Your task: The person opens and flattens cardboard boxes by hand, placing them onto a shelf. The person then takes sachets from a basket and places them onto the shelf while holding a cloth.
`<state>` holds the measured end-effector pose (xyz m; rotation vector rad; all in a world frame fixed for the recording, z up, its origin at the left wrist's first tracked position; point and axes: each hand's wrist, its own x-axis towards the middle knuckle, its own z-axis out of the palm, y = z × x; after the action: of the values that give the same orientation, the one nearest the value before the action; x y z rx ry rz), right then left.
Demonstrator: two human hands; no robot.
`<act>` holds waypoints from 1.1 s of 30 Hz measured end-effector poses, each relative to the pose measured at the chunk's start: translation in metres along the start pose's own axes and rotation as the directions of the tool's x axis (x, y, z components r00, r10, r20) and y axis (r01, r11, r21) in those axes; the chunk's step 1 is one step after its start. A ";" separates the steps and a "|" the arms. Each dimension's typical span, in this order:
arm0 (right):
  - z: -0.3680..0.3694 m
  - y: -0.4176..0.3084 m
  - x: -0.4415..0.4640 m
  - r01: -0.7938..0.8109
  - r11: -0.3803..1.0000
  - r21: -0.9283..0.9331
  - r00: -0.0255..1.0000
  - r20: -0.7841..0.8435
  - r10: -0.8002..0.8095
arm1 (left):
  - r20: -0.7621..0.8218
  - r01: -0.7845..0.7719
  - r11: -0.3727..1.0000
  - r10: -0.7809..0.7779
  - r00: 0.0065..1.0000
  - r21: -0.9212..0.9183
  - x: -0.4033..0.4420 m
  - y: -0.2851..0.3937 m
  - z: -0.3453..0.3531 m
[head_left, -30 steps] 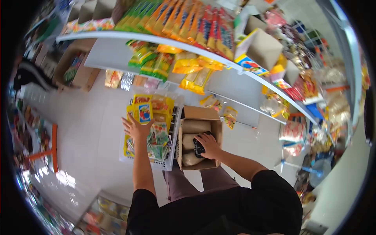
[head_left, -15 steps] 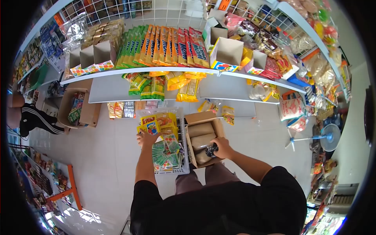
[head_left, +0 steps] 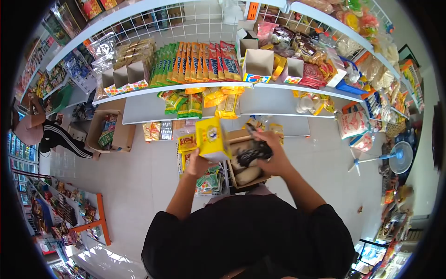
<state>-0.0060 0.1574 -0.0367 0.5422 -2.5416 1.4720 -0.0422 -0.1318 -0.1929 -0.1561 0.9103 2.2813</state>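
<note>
My left hand [head_left: 199, 163] grips a yellow box [head_left: 212, 138], raised over the plastic crate [head_left: 226, 183]. In my right hand [head_left: 277, 156] is a crumpled black bundle [head_left: 253, 154], blurred by motion, perhaps a plastic bag. It hangs above the open cardboard box [head_left: 234, 182], where brown wrapped packs [head_left: 247, 176] lie. Yellow packets [head_left: 187, 142] and green-and-white packets [head_left: 208, 182] fill the crate, which my left forearm and the yellow box partly cover.
Ahead runs a shelf [head_left: 186, 87] with rows of green, orange and red packets [head_left: 200, 63] and small open boxes [head_left: 258, 64]. A carton [head_left: 121, 135] stands on the floor at left, near another person [head_left: 55, 132]. A fan [head_left: 400, 156] and a sack [head_left: 352, 123] are at right.
My left hand has lifted the yellow box up out of the crate. My right hand has risen with the black bundle, which looks more spread out. The view has shifted, showing more of the other person.
</note>
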 end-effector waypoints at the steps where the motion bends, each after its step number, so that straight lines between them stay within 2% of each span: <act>1: 0.007 -0.009 0.005 0.159 0.986 0.048 0.987 -0.024 -0.158 | 0.028 -0.084 0.996 0.083 0.996 0.026 -0.002 -0.002 0.030; 2: 0.024 -0.002 -0.001 0.054 0.980 0.191 0.996 0.056 -0.065 | 0.061 -0.168 0.985 0.165 0.984 0.046 -0.004 -0.005 0.061; 3: 0.033 -0.011 0.003 0.125 0.983 0.138 0.992 -0.021 -0.124 | 0.166 -0.166 0.986 0.162 0.973 0.011 -0.008 -0.003 0.090; 4: 0.037 -0.018 0.005 0.192 0.978 0.079 0.978 -0.095 -0.184 | 0.174 -0.170 0.985 0.165 0.971 0.013 -0.011 -0.002 0.100; 5: 0.033 -0.016 0.007 0.200 0.977 0.073 0.976 -0.099 -0.192 | 0.194 -0.207 0.977 0.195 0.961 0.044 -0.012 -0.002 0.108; 6: 0.028 -0.008 0.013 0.214 0.954 0.209 0.971 -0.155 -0.184 | 0.216 -0.248 0.966 0.227 0.950 0.073 -0.011 -0.002 0.114; 7: 0.026 0.002 0.018 0.232 0.911 0.341 0.964 -0.207 -0.167 | 0.303 -0.342 0.918 0.274 0.913 0.202 -0.010 -0.003 0.112; 8: 0.042 0.013 0.013 0.138 0.495 0.858 0.983 -0.179 0.036 | 0.308 -0.347 0.915 0.276 0.910 0.206 -0.012 0.002 0.126; 9: 0.036 0.038 -0.004 -0.083 0.477 0.875 0.983 -0.005 0.181 | 0.325 -0.418 0.859 0.321 0.890 0.296 -0.021 0.010 0.148; 10: 0.020 0.039 -0.010 -0.300 0.428 0.853 0.933 0.169 0.317 | 0.346 -0.482 0.789 0.362 0.866 0.381 -0.024 0.014 0.163; 11: 0.015 0.040 -0.014 -0.300 0.426 0.854 0.933 0.169 0.318 | 0.369 -0.520 0.756 0.387 0.845 0.398 -0.017 0.011 0.163; 13: 0.000 0.034 -0.014 -0.458 0.456 0.763 0.842 0.208 0.498 | 0.321 -0.486 0.797 0.384 0.866 0.358 -0.007 0.004 0.167; 14: 0.003 0.031 -0.019 -0.458 0.457 0.762 0.843 0.209 0.497 | 0.271 -0.449 0.837 0.374 0.887 0.314 -0.002 0.001 0.168; 16: 0.015 0.024 -0.033 -0.317 0.582 0.749 0.861 -0.030 0.508 | 0.233 -0.468 0.817 0.410 0.882 0.337 0.010 -0.003 0.164; 17: 0.006 0.018 -0.036 -0.293 0.828 0.478 0.919 -0.098 0.382 | 0.164 -0.357 0.914 0.329 0.930 0.192 0.013 -0.003 0.159; 18: -0.003 0.008 -0.037 -0.296 0.827 0.478 0.920 -0.090 0.381 | 0.110 -0.241 0.970 0.236 0.965 0.034 0.017 -0.002 0.152; 19: -0.013 -0.008 -0.036 -0.275 0.855 0.440 0.944 -0.045 0.327 | 0.073 -0.306 0.942 0.298 0.952 0.137 0.023 -0.003 0.143; 20: -0.023 -0.020 -0.036 -0.251 0.880 0.403 0.962 0.003 0.273 | 0.063 -0.311 0.941 0.305 0.950 0.137 0.020 0.003 0.148; 22: -0.046 -0.029 -0.031 -0.222 0.901 0.373 0.973 0.033 0.226 | -0.051 -0.370 0.846 0.419 0.906 0.383 0.012 0.015 0.160; 23: -0.055 -0.032 -0.027 -0.021 0.991 0.134 0.997 -0.075 0.031 | -0.044 -0.392 0.799 0.460 0.887 0.456 0.012 0.017 0.163; 24: -0.062 -0.033 -0.021 0.171 0.976 -0.133 0.973 -0.131 -0.188 | -0.049 -0.392 0.799 0.463 0.885 0.456 0.012 0.014 0.163; 25: -0.065 -0.033 -0.015 0.243 0.945 -0.218 0.964 -0.053 -0.260 | -0.012 -0.398 0.739 0.481 0.877 0.544 0.014 0.010 0.163; 26: -0.064 -0.033 -0.009 0.242 0.946 -0.218 0.965 -0.051 -0.258 | 0.028 -0.401 0.670 0.494 0.869 0.625 0.016 0.006 0.165; 27: -0.059 -0.034 -0.002 0.271 0.922 -0.276 0.962 0.052 -0.267 | 0.138 -0.466 0.614 0.503 0.853 0.637 0.016 -0.001 0.167; 29: -0.059 -0.035 0.010 0.299 0.877 -0.376 0.951 0.190 -0.243 | 0.173 -0.492 0.578 0.518 0.838 0.651 0.015 -0.005 0.172; 32: -0.069 -0.043 0.022 0.284 0.888 -0.363 0.959 0.129 -0.254 | 0.195 -0.485 0.519 0.516 0.834 0.704 0.004 0.001 0.185; 33: -0.074 -0.047 0.028 0.292 0.875 -0.386 0.956 0.104 -0.273 | 0.233 -0.498 0.456 0.520 0.822 0.737 0.000 0.003 0.189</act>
<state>-0.0170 0.1934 0.0469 0.8406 -2.5559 0.8212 -0.0202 -0.0103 -0.0494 0.5635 2.1175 2.1237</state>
